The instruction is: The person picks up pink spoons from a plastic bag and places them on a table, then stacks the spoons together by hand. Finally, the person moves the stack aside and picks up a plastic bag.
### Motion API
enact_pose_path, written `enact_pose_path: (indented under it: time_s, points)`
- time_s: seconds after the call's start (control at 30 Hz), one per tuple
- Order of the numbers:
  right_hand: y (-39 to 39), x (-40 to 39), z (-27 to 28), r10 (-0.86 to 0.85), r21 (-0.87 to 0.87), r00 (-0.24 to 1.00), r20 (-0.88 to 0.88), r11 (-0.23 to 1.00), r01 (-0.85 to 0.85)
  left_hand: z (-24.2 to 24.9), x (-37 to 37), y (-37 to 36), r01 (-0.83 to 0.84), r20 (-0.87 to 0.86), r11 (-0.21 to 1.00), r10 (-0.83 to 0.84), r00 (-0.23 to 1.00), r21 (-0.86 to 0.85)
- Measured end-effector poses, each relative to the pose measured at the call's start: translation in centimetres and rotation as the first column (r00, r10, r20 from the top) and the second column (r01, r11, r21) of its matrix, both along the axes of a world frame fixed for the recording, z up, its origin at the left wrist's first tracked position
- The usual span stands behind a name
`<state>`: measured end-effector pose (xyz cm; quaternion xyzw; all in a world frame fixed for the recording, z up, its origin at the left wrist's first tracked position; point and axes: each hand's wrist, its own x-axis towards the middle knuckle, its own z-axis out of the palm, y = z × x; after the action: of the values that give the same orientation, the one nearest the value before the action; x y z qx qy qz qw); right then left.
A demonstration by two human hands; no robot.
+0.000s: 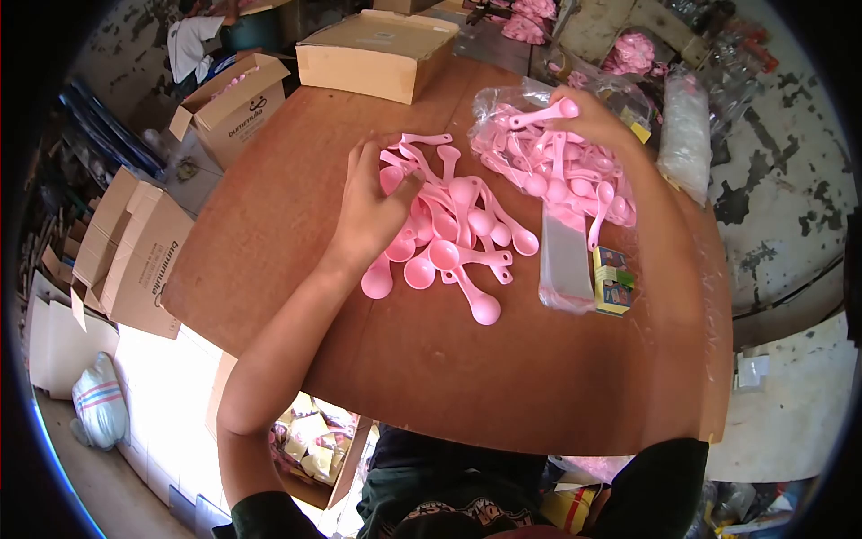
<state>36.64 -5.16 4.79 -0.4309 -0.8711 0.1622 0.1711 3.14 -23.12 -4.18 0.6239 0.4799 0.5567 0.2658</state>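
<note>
A loose pile of pink plastic measuring spoons (462,202) lies on the brown table (431,359). My left hand (377,198) curls over the pile's left side, its thumb and fingers around some spoons; the fingertips are partly hidden. To the right is a clear plastic bag (489,103) full of the same pink spoons. Above that bag, my right hand (588,117) grips one pink spoon (546,114) by its bowl end, the handle pointing left. Below the bag are a stack of flat clear sleeves (566,265) and a small yellow-and-blue box (612,280).
A closed cardboard box (373,63) sits at the table's back edge. Open cartons (135,251) stand on the left, and a box of packets (314,440) is below the front edge. A plastic roll (685,135) leans at the right. Another person (190,45) is at the back left.
</note>
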Motion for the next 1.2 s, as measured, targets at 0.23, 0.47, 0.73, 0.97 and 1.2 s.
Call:
enact_pose_path:
  time_s: [0.23,0.47,0.73,0.97,1.2]
  points:
    - [-2.7,1.2,2.9,-0.124,0.080,0.851,-0.509,0.978,0.191,0.5,0.6,-0.8,-0.021,-0.096,0.996,0.030,0.995,0.091]
    - [-8.3,-8.8,-1.7,-0.104,-0.175,0.486,-0.868,0.979,-0.103,1.8,3.2,-3.1,0.523,0.431,0.845,-0.432,0.792,-0.114]
    - [-20.1,-19.5,-7.2,0.158,0.280,0.824,-0.544,0.960,0.001,1.5,3.2,-3.3,0.490,0.828,0.871,-0.290,0.479,0.021]
    - [-15.4,-14.9,-3.0,0.188,0.558,0.917,-0.351,0.829,0.044,2.2,1.1,-1.7,0.419,0.746,0.906,-0.322,0.582,0.064]
    - [-5.5,1.8,1.8,-0.472,0.309,0.880,0.052,0.845,0.435,1.7,0.3,-1.2,0.388,0.689,0.919,-0.321,0.650,0.062]
